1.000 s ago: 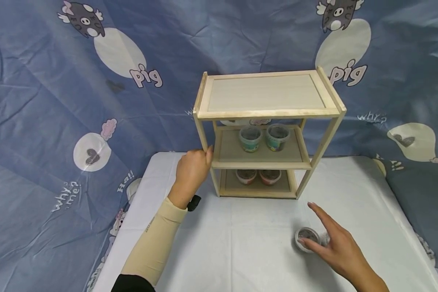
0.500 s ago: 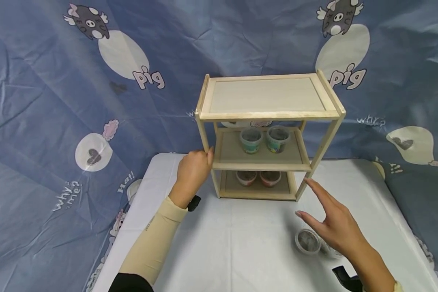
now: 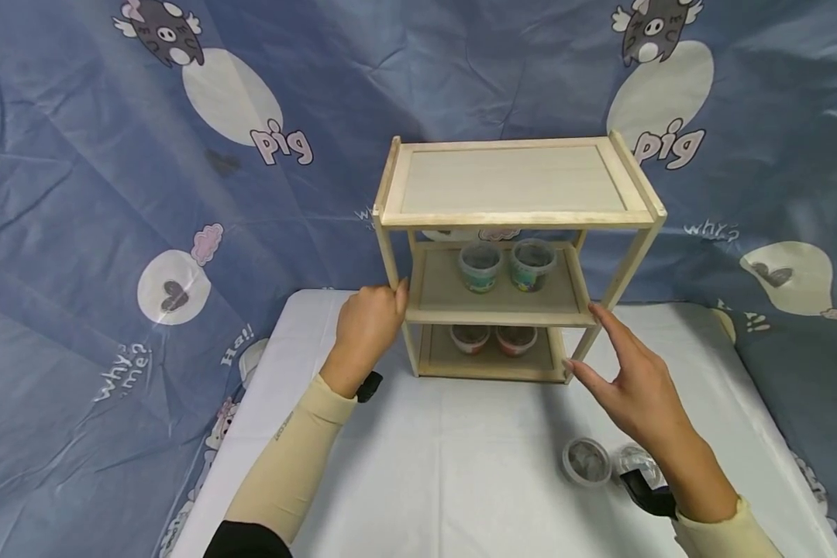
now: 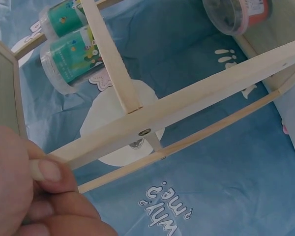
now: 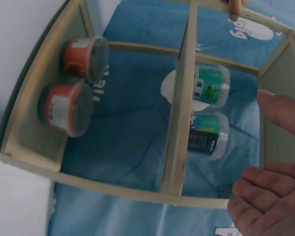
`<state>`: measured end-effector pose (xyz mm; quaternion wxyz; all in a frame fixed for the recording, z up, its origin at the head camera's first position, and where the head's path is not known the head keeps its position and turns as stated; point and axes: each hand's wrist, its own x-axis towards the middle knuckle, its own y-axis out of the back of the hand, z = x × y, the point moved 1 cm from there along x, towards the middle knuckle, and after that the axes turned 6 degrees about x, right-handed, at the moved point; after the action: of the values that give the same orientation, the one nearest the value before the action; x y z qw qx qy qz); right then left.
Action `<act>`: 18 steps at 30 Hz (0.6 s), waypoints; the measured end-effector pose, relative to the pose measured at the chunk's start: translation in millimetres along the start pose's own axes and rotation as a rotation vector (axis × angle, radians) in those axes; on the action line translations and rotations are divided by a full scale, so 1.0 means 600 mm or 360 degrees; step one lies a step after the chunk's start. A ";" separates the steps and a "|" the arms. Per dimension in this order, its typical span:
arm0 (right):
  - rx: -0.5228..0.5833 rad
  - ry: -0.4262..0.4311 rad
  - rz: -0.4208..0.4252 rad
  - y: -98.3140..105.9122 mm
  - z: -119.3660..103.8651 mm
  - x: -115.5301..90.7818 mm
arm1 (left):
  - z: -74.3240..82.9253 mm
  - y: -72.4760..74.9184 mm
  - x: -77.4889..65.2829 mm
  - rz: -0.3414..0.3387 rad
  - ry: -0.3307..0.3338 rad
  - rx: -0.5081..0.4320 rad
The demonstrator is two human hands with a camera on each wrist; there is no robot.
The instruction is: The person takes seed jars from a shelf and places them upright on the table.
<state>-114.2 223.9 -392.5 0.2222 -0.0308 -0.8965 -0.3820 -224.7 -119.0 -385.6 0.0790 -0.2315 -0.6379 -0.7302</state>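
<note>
A three-tier wooden shelf [image 3: 509, 182] stands upright on the white-covered table. My left hand [image 3: 370, 325] grips its left front post [image 4: 187, 103], fingers curled. Around the right front post, my right hand [image 3: 638, 387] has its thumb and fingers spread apart; whether it touches the wood I cannot tell. Two green-labelled plastic tubs [image 3: 480, 277] [image 5: 211, 86] stand side by side on the middle tier. Below, a pair of orange-red tubs [image 3: 516, 342] [image 5: 66, 108] sits on the bottom tier. In the right wrist view the thumb [image 5: 282, 110] is held away from the loosely bent fingers.
Two clear tubs, one upright [image 3: 586, 463] and one partly hidden [image 3: 635, 459] behind the right wrist, are on the white table cloth [image 3: 488, 465] at front right. Blue printed fabric [image 3: 321, 70] hangs behind and beside the table. Each wrist wears a black strap.
My right hand has moved away from the clear tubs, forward and up to the shelf's right front post. The left hand keeps its grip on the left post.
</note>
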 end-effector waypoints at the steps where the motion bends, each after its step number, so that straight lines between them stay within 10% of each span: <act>1: 0.0007 -0.0004 0.0011 -0.001 -0.001 0.003 | 0.000 0.000 0.000 0.0004 0.0000 0.0001; 18: 0.0069 0.0007 0.0112 -0.031 0.003 0.062 | 0.001 -0.002 -0.001 0.0071 -0.0040 0.0009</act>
<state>-152.4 207.9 -390.6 0.2381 -0.0567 -0.9025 -0.3545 -224.5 -118.1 -386.9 0.0878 -0.2546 -0.6356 -0.7235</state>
